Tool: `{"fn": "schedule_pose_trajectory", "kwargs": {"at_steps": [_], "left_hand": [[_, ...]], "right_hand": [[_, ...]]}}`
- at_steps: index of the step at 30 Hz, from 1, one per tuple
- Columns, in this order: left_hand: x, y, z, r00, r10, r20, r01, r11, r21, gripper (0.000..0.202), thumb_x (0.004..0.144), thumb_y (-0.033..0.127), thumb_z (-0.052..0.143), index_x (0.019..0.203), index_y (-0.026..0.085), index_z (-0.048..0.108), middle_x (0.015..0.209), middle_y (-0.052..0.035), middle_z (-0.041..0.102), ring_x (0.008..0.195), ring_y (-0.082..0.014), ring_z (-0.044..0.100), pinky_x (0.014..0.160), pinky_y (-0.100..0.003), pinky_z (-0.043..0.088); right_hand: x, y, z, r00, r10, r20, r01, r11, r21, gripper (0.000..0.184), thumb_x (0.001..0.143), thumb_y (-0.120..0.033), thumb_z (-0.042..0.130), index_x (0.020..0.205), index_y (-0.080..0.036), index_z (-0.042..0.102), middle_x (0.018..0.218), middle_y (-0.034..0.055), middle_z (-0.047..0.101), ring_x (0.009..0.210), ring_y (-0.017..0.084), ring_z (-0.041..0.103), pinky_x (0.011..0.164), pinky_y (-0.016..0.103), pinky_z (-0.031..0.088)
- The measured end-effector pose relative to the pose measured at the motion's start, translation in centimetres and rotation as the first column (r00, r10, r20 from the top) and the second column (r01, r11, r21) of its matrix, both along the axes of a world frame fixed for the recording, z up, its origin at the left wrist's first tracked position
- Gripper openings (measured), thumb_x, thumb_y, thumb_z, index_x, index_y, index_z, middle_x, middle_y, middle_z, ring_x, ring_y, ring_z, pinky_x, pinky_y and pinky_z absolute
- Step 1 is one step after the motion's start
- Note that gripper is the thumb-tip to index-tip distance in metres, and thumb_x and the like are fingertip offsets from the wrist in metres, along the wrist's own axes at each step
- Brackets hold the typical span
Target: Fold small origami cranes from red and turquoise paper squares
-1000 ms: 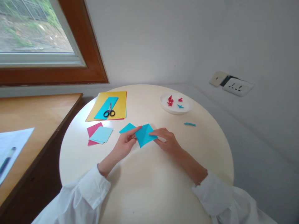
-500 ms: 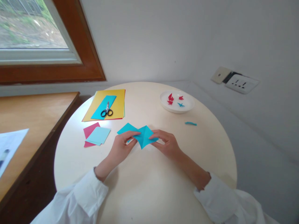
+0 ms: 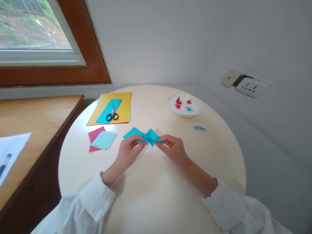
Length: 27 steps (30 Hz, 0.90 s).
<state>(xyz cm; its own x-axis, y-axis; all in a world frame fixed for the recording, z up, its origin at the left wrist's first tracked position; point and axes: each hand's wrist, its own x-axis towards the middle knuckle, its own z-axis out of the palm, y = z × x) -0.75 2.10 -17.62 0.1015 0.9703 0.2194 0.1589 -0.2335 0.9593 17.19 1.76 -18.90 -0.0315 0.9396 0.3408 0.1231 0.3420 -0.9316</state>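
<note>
A small blue paper square (image 3: 151, 136), creased along its diagonals, is held just above the round cream table (image 3: 151, 191). My left hand (image 3: 128, 152) pinches its left corner and my right hand (image 3: 172, 149) pinches its right corner, pushing the sides together so the paper buckles. Another blue square (image 3: 133, 132) lies flat on the table right behind my left hand.
Yellow sheets (image 3: 123, 112) with a blue strip and black-handled scissors (image 3: 112, 114) lie at the back left. Pink and pale blue squares (image 3: 103, 139) sit beside them. A white plate (image 3: 195, 112) holds small folded figures; a blue scrap (image 3: 199, 128) lies near it. A wooden desk (image 3: 34, 123) stands left.
The blue square was flat between my fingers; both hands have moved closer together and the paper has collapsed along its creases into a narrower shape.
</note>
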Motion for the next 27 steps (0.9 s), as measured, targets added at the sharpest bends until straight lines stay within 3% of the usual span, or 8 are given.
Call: {"fn": "schedule_pose_trajectory", "kwargs": {"at_steps": [5, 10, 14, 16, 22, 27], "left_hand": [[0.3, -0.2, 0.0, 0.998, -0.051, 0.020, 0.052, 0.999, -0.007, 0.016, 0.067, 0.026, 0.067, 0.077, 0.017, 0.058, 0.075, -0.0025, 0.066, 0.068, -0.0148, 0.065, 0.067, -0.028, 0.053], [0.8, -0.6, 0.4, 0.987, -0.064, 0.148, 0.077, 0.994, -0.082, 0.036, 0.065, 0.022, 0.071, 0.092, 0.019, 0.047, 0.065, 0.0038, 0.061, 0.057, -0.0108, 0.060, 0.057, -0.023, 0.047], [0.9, -0.6, 0.4, 0.996, -0.053, 0.078, 0.062, 0.991, -0.118, 0.018, 0.068, 0.024, 0.070, 0.073, 0.017, 0.055, 0.053, 0.0052, 0.052, 0.050, -0.0092, 0.051, 0.050, -0.022, 0.039], [1.0, -0.6, 0.4, 0.998, -0.060, 0.035, 0.064, 0.991, -0.119, 0.019, 0.069, 0.027, 0.069, 0.062, 0.016, 0.054, 0.052, 0.0041, 0.051, 0.050, -0.0095, 0.048, 0.050, -0.023, 0.037], [1.2, -0.8, 0.4, 0.991, -0.119, 0.054, 0.124, 0.987, -0.105, 0.024, 0.074, 0.031, 0.064, 0.061, 0.017, 0.049, 0.054, 0.0048, 0.047, 0.049, -0.0088, 0.044, 0.048, -0.022, 0.034], [1.4, -0.9, 0.2, 0.999, -0.045, 0.007, 0.046, 0.997, -0.066, 0.026, 0.074, 0.029, 0.062, 0.060, 0.018, 0.045, 0.054, 0.0057, 0.042, 0.050, -0.0081, 0.039, 0.049, -0.022, 0.031]], "right_hand": [[-0.2, -0.1, -0.2, 0.998, 0.004, 0.057, -0.005, 1.000, 0.021, 0.007, 0.068, -0.027, 0.068, 0.069, -0.020, 0.067, 0.065, 0.0017, 0.070, 0.061, 0.015, 0.064, 0.061, 0.027, 0.055], [-0.7, -0.4, 0.1, 0.997, 0.015, 0.073, -0.018, 0.999, 0.041, 0.010, 0.067, -0.021, 0.065, 0.077, -0.020, 0.065, 0.072, 0.0025, 0.070, 0.066, 0.016, 0.065, 0.063, 0.027, 0.055], [-1.1, -0.7, 0.5, 0.999, 0.029, 0.028, -0.029, 0.999, 0.015, 0.020, 0.065, -0.019, 0.064, 0.083, -0.021, 0.059, 0.078, 0.0016, 0.068, 0.070, 0.015, 0.065, 0.064, 0.026, 0.055], [-1.3, -0.8, 0.6, 1.000, 0.020, 0.003, -0.020, 0.999, -0.028, 0.024, 0.064, -0.018, 0.064, 0.086, -0.022, 0.056, 0.074, -0.0002, 0.066, 0.069, 0.015, 0.065, 0.064, 0.026, 0.054], [-1.6, -0.8, 0.2, 0.997, 0.028, -0.068, -0.036, 0.992, -0.120, 0.026, 0.064, -0.020, 0.067, 0.087, -0.022, 0.054, 0.067, -0.0022, 0.063, 0.066, 0.014, 0.064, 0.064, 0.026, 0.053], [-1.7, -0.7, -0.1, 0.996, 0.026, -0.082, -0.037, 0.991, -0.131, 0.030, 0.063, -0.025, 0.071, 0.087, -0.021, 0.055, 0.071, -0.0015, 0.064, 0.067, 0.014, 0.063, 0.066, 0.028, 0.054]]}}
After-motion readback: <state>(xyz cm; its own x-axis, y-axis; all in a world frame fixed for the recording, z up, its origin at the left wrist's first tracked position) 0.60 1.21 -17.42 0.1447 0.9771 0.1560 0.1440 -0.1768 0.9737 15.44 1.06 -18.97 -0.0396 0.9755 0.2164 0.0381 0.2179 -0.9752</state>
